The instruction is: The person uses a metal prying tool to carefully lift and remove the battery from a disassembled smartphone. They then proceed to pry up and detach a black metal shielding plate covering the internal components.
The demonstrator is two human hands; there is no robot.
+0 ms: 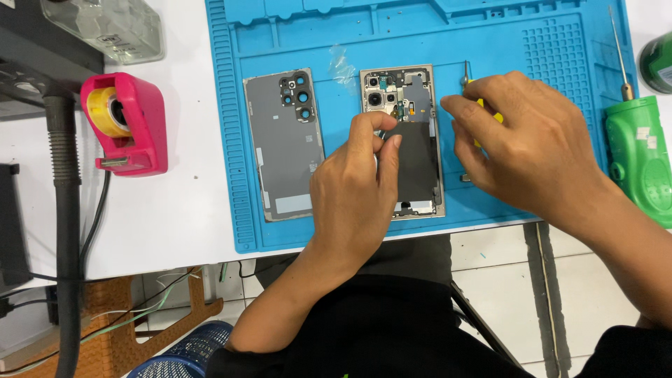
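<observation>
Opened phone [413, 140] lies centre frame on ribbed blue mat [490, 42]: metal frame, matte black sheet, 2 glossy lenses exposed. Left hand [353, 192] pinches the sheet's edge. Right hand [532, 147] grips a yellow-handled screwdriver [467, 75].

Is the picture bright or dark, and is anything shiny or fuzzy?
Head view: bright, even light, with only soft shadows under the left hand and right hand; the blue mat and open phone look sharp; a pale shine sits on the clear film above the phone; the table edges slant, as through a wide lens.
</observation>
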